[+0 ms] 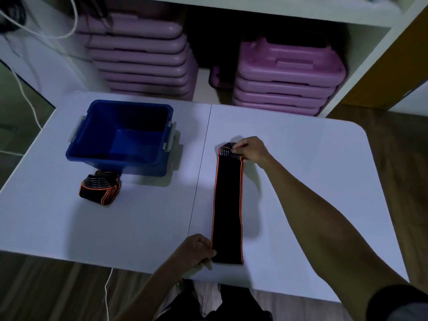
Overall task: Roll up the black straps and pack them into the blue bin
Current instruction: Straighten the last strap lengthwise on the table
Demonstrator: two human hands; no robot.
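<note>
A long black strap with orange edges [228,205] lies stretched flat on the white table [301,181], running away from me. My right hand [251,150] pinches its far end, which is folded over into a small roll. My left hand [196,252] holds the near left corner at the table's front edge. A second black strap [100,188], bunched loosely, lies on the table just in front of the blue bin [92,156]. The bin stands at the back left and looks empty inside.
Stacks of purple plastic cases [284,75] fill the white shelf behind the table. White cables [30,100] hang at the left. A seam [201,165] runs down the table's middle. Wooden floor shows around the table.
</note>
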